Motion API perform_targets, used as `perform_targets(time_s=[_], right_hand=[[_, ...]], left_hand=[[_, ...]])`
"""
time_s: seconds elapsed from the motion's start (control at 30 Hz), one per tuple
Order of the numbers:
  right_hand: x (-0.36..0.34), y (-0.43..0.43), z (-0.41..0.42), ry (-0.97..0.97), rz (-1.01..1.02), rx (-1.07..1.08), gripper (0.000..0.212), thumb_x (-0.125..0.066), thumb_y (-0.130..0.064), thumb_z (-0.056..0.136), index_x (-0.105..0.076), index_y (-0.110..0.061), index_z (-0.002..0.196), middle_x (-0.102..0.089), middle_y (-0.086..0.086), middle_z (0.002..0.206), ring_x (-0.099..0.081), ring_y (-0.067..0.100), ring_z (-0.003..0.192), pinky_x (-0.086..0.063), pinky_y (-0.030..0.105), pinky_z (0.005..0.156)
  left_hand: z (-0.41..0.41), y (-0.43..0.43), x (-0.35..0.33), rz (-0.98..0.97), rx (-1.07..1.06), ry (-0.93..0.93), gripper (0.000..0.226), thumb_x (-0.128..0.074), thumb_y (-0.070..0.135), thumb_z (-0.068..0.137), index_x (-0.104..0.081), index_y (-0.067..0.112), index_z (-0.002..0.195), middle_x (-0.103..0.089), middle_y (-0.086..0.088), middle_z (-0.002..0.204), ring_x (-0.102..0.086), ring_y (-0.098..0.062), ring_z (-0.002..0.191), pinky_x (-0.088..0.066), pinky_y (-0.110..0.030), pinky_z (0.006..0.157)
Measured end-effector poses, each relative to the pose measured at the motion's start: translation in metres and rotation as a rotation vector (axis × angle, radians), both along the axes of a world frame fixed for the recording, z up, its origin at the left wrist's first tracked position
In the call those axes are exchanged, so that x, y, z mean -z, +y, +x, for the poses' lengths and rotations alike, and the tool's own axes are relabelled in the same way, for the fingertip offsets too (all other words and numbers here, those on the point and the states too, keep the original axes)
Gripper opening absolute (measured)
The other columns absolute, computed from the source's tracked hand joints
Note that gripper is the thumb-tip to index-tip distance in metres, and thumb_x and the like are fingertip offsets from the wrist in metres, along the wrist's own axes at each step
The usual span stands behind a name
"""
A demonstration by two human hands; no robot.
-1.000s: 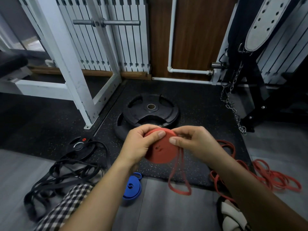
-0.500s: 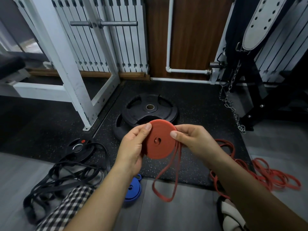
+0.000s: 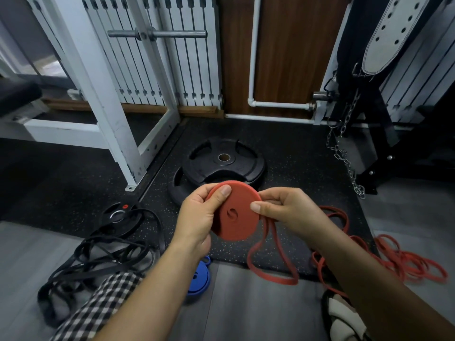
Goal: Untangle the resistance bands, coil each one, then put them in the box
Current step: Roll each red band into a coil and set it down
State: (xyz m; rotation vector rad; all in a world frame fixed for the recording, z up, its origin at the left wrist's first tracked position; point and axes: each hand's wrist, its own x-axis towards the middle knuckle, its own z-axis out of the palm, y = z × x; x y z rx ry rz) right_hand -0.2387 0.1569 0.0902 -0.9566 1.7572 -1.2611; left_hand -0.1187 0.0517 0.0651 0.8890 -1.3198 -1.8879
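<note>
The left hand (image 3: 197, 217) grips a red coil (image 3: 234, 212), a band wound into a flat disc, held up between both hands above the floor. Its thumb lies across the coil's upper face near the rim, and the other fingers curl round behind. The right hand (image 3: 288, 212) pinches the coil's right edge, thumb (image 3: 258, 207) on the face, fingers bent at the back. From under that hand the band's loose tail (image 3: 270, 279) hangs in a long loop whose bottom reaches the floor, by the near edge of the black mat (image 3: 307, 156).

A blue coil (image 3: 199, 279) lies on the grey floor (image 3: 246, 311) under the left forearm, partly hidden by it. To the left, a heap of black bands (image 3: 98, 262) sprawls across the floor and the mat's edge, partly over a small black plate (image 3: 118, 215). To the right, a tangle of red bands (image 3: 406, 262) lies behind the right forearm, spread over mat and floor.

Two large black plates (image 3: 224, 163) rest stacked on the mat just beyond the hands. A white rack (image 3: 103, 94) stands at the left, with a steel bar (image 3: 157, 33) across it. A chain (image 3: 344, 156) hangs at the right below a white belt (image 3: 386, 33). A checked sleeve (image 3: 98, 306) shows at the lower left, and a sandal (image 3: 344, 318) at the lower right.
</note>
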Motion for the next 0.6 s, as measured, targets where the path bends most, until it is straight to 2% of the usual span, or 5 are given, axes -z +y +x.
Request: perform_targets(time_s=[0.1, 0.27, 0.33, 0.47, 0.6], right_hand=[[0.001, -0.001, 0.000, 0.043, 0.014, 0.041, 0.008, -0.068, -0.017, 0.081, -0.069, -0.018, 0.089, -0.073, 0.003, 0.081, -0.069, 0.012, 0.074, -0.056, 0.022, 0.072], [0.006, -0.001, 0.000, 0.077, 0.037, 0.065, 0.002, -0.069, -0.022, 0.081, -0.069, -0.023, 0.082, -0.065, 0.002, 0.069, -0.058, 0.015, 0.068, -0.051, 0.033, 0.072], [0.008, -0.002, 0.003, 0.071, 0.014, 0.099, 0.004, -0.068, -0.021, 0.082, -0.069, -0.025, 0.081, -0.068, 0.001, 0.072, -0.060, 0.015, 0.068, -0.052, 0.031, 0.071], [0.010, -0.004, 0.009, -0.098, -0.066, 0.116, 0.010, -0.060, -0.014, 0.087, -0.068, -0.020, 0.089, -0.074, 0.005, 0.086, -0.070, 0.020, 0.081, -0.058, 0.028, 0.074], [0.006, -0.002, 0.003, -0.023, -0.054, 0.089, 0.011, -0.058, -0.014, 0.089, -0.068, -0.017, 0.092, -0.073, 0.009, 0.088, -0.070, 0.021, 0.082, -0.058, 0.032, 0.078]], left_hand=[[-0.001, 0.002, -0.002, 0.055, -0.063, 0.023, 0.006, -0.067, 0.022, 0.073, -0.065, 0.017, 0.077, -0.068, 0.004, 0.064, -0.063, -0.007, 0.058, -0.052, -0.024, 0.056], [-0.003, 0.004, -0.004, 0.007, -0.161, 0.009, 0.004, -0.066, 0.018, 0.081, -0.065, 0.019, 0.077, -0.068, 0.007, 0.064, -0.062, -0.006, 0.060, -0.052, -0.024, 0.059], [-0.004, 0.006, -0.005, 0.048, -0.164, 0.040, 0.003, -0.065, 0.018, 0.081, -0.064, 0.019, 0.078, -0.068, 0.007, 0.064, -0.063, -0.005, 0.059, -0.053, -0.023, 0.057], [-0.004, 0.010, -0.001, 0.244, -0.149, 0.105, 0.006, -0.062, 0.024, 0.083, -0.064, 0.018, 0.084, -0.069, 0.001, 0.068, -0.065, -0.013, 0.064, -0.053, -0.031, 0.059], [0.000, 0.002, -0.003, 0.194, -0.026, 0.060, 0.017, -0.063, 0.029, 0.076, -0.065, 0.017, 0.088, -0.068, -0.003, 0.077, -0.063, -0.016, 0.072, -0.052, -0.030, 0.063]])
